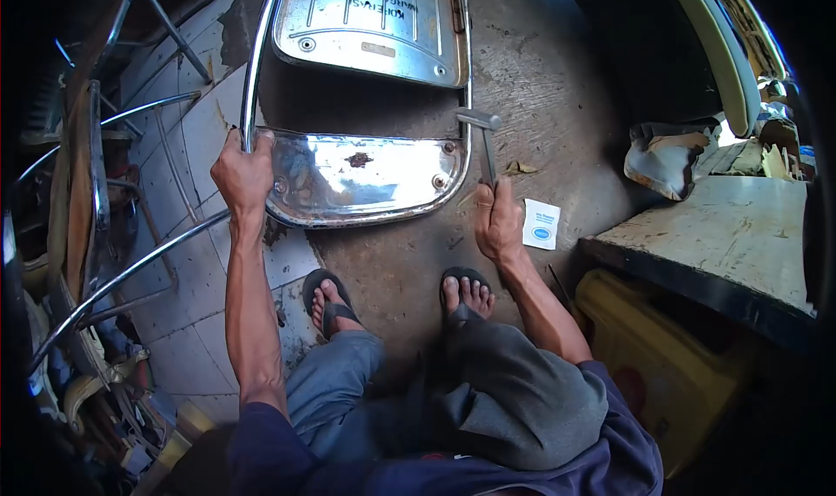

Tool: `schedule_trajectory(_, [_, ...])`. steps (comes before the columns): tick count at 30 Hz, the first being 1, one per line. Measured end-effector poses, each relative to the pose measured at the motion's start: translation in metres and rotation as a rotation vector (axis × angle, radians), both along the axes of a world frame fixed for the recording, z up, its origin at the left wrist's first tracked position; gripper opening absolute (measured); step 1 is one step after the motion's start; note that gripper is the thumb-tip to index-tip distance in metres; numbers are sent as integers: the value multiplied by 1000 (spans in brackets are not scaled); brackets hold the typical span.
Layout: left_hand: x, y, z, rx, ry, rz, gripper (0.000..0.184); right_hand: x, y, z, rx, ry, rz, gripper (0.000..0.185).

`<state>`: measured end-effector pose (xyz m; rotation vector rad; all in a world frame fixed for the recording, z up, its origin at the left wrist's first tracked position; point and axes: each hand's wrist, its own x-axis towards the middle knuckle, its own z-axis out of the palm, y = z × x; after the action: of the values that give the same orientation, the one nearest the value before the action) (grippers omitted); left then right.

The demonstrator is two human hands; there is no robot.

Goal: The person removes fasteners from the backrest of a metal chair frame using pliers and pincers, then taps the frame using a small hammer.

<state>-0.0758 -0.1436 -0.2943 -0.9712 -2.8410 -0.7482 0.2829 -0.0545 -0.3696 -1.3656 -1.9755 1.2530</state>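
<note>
Your left grip (245,172) wraps the chair frame (258,60); right grip (499,223) holds the hammer (488,152). Looks like the hammering step; a strike would call for steady bracing.

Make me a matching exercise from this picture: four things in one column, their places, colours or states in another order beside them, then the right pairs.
Things:
1. left hand
2. hammer
3. packet
4. container

Places, colours or states:
A. white with blue print, lying on the floor
B. closed on the chrome frame
C. mostly yellow, at the lower right of the picture
D. gripped by its handle in the right hand

Right pairs: 1-B, 2-D, 3-A, 4-C
</note>
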Motion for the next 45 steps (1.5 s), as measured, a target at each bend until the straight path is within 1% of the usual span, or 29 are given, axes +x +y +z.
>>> schedule_trajectory(1, [0, -3, 0, 4, 2, 9, 31, 6, -2, -25, 4, 2, 9, 29])
schedule_trajectory(3, [-4, 1, -1, -26, 54, -18, 31, 18, 7, -95, 67, -372, 95, 31])
schedule_trajectory(4, [-6, 2, -1, -5, 76, -19, 30, 7, 17, -75, 65, -422, -60, 29])
schedule_trajectory(5, [-9, 4, -1, -8, 80, -19, 30, 10, 32, -52, -16, -385, -50, 28])
schedule_trajectory(7, [-1, 2, 4, 14, 15, -13, 29, 4, 18, 11, 72, -81, -110, 28])
schedule_trajectory(8, [4, 3, 9, 37, -9, -20, 28, 12, 4, -14, 237, 64, -101, 30])
schedule_trajectory(9, [4, 3, 10, 61, 1, -24, 28, 18, 0, -43, 260, 76, -105, 30])
schedule_trajectory(11, [-3, 5, 5, 26, 46, -29, 33, 21, 9, -90, 97, -445, 174, 32])
schedule_trajectory(12, [-5, 3, 3, 25, 50, -35, 35, 15, 10, -74, -18, -494, 117, 34])
schedule_trajectory(15, [-1, 2, 5, -17, 40, -11, 31, 12, -6, -30, 43, -217, 20, 34])
schedule_trajectory(18, [-7, 5, 4, 27, 105, -29, 32, 30, 0, -101, 148, -404, 118, 31])
schedule_trajectory(21, [-1, 7, 6, -64, 29, 1, 34, 3, 1, -27, 59, -215, 17, 26])
schedule_trajectory(22, [0, 3, 8, -55, 20, -16, 35, 2, -7, -15, 118, 11, -11, 25])
schedule_trajectory(23, [2, 3, 11, -21, 21, -35, 36, 15, -18, -28, 107, 6, -9, 25])
schedule_trajectory(25, [1, 5, 9, 75, 81, -62, 36, 23, 3, -79, 175, -417, 182, 27])
schedule_trajectory(27, [2, 7, 12, 25, 50, -37, 37, 18, -1, -65, 160, -428, 133, 26])
schedule_trajectory(29, [9, 8, 20, 5, 15, -24, 30, 5, -2, -1, 43, -159, 0, 27])
schedule_trajectory(30, [11, 7, 23, 19, -21, -38, 31, 16, -10, -33, 188, 13, 6, 28])
schedule_trajectory(31, [6, 11, 23, 60, -1, -40, 31, 17, -2, -56, 229, 31, 3, 28])
schedule_trajectory(33, [-2, 7, 10, 90, 115, -95, 31, 19, 8, -87, 137, -423, 171, 27])
schedule_trajectory(34, [5, 9, 21, 39, 54, -57, 31, 4, 8, -48, 28, -398, 89, 28])
schedule_trajectory(35, [6, 12, 22, 15, 37, -50, 31, 1, 10, -48, 5, -413, 101, 28])
schedule_trajectory(37, [7, 8, 24, -11, -22, -38, 37, 5, -10, -43, 19, -49, -46, 32])
schedule_trajectory(38, [3, 8, 19, -17, 56, -32, 37, 12, -6, -57, 67, -214, 42, 35])
schedule_trajectory(39, [-2, 16, 22, 32, 86, -28, 37, 5, 11, -60, 181, -472, 188, 28])
schedule_trajectory(41, [1, 7, 16, 0, 62, -45, 37, 9, 23, -70, 124, -400, 100, 29])
schedule_trajectory(43, [5, -7, 6, -27, 58, -37, 37, 1, 9, -5, -21, -164, -43, 36])
schedule_trajectory(44, [10, -17, 4, -58, 33, -43, 37, 8, -3, -34, 90, -25, -91, 36])
schedule_trajectory(45, [-3, 5, 10, 6, 64, -45, 37, 19, 13, -78, 100, -503, 196, 34])
